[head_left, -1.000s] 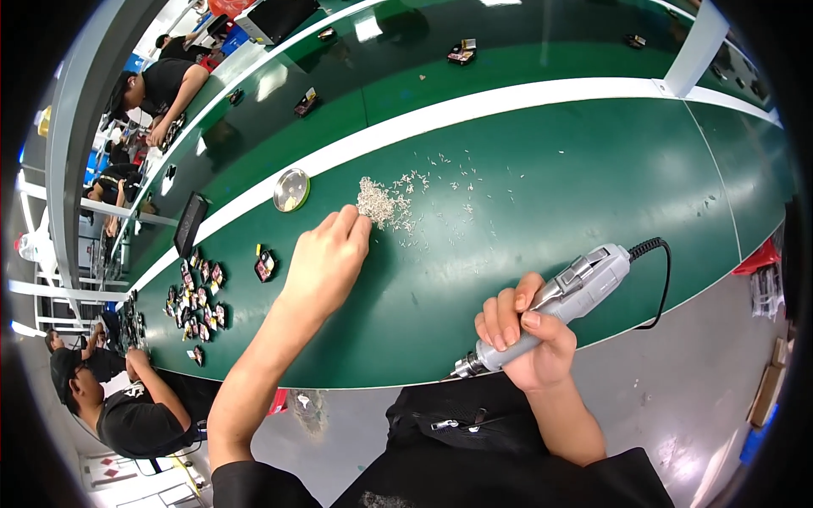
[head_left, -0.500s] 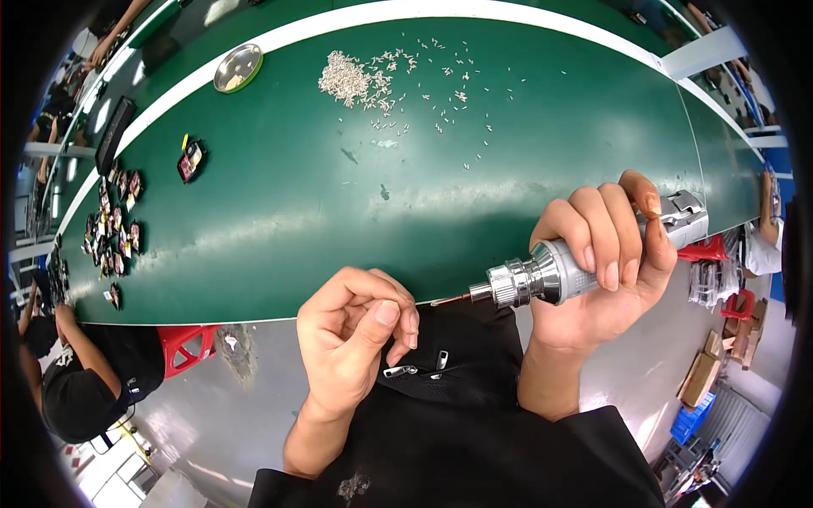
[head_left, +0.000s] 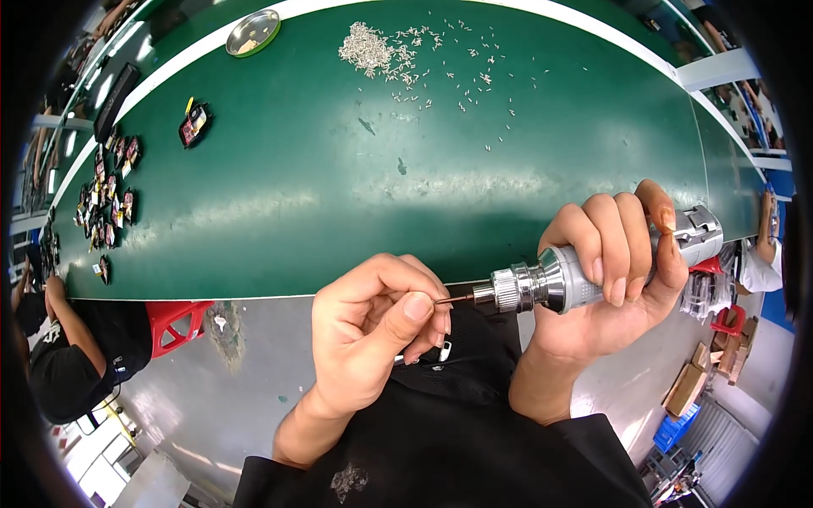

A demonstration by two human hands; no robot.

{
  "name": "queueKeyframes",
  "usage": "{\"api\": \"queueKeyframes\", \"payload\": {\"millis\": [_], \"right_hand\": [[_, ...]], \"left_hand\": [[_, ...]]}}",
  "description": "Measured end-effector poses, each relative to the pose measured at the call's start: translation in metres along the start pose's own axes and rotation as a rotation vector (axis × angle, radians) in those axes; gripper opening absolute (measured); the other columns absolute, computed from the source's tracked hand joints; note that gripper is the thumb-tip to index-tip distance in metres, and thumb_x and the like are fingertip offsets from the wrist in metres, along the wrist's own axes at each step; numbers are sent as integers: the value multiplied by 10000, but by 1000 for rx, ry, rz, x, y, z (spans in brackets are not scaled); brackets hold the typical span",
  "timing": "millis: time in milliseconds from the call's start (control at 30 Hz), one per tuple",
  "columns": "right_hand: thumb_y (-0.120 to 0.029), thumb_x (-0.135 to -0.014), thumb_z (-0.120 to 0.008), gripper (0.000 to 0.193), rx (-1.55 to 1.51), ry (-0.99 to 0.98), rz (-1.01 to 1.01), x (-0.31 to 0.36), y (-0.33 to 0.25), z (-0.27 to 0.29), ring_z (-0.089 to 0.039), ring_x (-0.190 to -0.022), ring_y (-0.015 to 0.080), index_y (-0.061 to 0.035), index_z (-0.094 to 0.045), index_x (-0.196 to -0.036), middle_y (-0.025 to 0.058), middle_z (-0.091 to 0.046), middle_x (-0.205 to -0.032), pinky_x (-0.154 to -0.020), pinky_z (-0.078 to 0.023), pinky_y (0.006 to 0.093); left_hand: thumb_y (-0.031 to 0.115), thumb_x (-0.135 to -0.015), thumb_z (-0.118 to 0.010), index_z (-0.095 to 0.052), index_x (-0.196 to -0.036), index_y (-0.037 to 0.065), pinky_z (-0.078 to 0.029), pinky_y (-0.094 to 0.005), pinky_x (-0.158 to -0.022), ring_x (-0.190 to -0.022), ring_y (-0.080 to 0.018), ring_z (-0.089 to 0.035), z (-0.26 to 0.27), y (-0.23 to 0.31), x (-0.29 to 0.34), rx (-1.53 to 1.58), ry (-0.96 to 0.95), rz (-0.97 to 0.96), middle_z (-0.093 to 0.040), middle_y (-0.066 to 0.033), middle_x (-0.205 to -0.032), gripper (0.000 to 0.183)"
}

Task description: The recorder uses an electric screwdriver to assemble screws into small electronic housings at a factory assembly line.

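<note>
My right hand [head_left: 605, 271] is wrapped round a silver-grey electric screwdriver [head_left: 555, 275], held level with its bit pointing left. The thin copper-coloured bit [head_left: 460, 298] reaches the fingertips of my left hand [head_left: 364, 326]. Thumb and forefinger of that hand are pinched together at the bit's tip; whatever they hold there is hidden. Both hands are above my lap, just off the near edge of the green table [head_left: 279, 195]. On the table's far side lies a pile of small silver screws [head_left: 368, 49], with more scattered to its right.
A round metal dish [head_left: 252, 34] with a green rim stands at the far left. Several small black parts [head_left: 110, 195] lie clustered near the left end, with one black part [head_left: 195, 123] apart from them. A co-worker [head_left: 72, 356] sits at left beside a red stool [head_left: 176, 326].
My left fingertips have come up and right to meet the tip of the bit. The screwdriver stays in my right hand. The view has shifted, so the table's contents appear higher.
</note>
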State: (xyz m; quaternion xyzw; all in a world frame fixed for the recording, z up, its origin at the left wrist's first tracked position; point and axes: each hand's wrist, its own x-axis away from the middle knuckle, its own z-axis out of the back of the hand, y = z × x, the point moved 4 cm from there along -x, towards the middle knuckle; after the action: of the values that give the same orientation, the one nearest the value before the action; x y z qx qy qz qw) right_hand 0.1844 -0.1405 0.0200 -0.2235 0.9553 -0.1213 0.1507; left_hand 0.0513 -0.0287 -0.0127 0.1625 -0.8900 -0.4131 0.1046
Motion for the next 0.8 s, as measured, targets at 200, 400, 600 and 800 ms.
{"api": "queueKeyframes", "payload": {"millis": [200, 400, 600, 800], "right_hand": [[-173, -908, -454, 130, 74, -96, 13, -1, -1, -2, -444, -503, 107, -85, -509, -985, -30, -426, -527, -556, -358, 275], [-125, -893, -533, 104, 156, -18, 6, -3, 2, -5, -404, -477, 79, -68, -447, -898, -36, -387, -517, -543, -351, 242], [-171, -919, -465, 96, 91, 64, 16, -2, -2, 10, -412, -477, 102, -77, -445, -916, -25, -390, -505, -550, -355, 269], [-141, -910, -470, 86, 0, 170, 57, -6, 0, 26, -400, -477, 100, -66, -427, -904, -17, -387, -512, -548, -357, 267]], "left_hand": [[130, -915, -582, -536, -848, -49, -378, -219, -436, -546, -119, -495, 2, 7, -4, -296, 47, -52, -554, -133, -733, 197], [-105, -744, -630, -588, -763, -34, -360, -238, -435, -500, -128, -486, -4, 16, -13, -923, -9, -406, -583, -90, -678, 84], [-77, -765, -631, -582, -801, -38, -377, -264, -463, -529, -160, -495, -5, 9, -21, -863, -100, -302, -578, -101, -698, 73], [-70, -765, -644, -603, -1124, -43, -416, -216, -512, -598, -112, -529, -7, 35, -37, -878, 64, -218, -643, -116, -810, 362]]}}
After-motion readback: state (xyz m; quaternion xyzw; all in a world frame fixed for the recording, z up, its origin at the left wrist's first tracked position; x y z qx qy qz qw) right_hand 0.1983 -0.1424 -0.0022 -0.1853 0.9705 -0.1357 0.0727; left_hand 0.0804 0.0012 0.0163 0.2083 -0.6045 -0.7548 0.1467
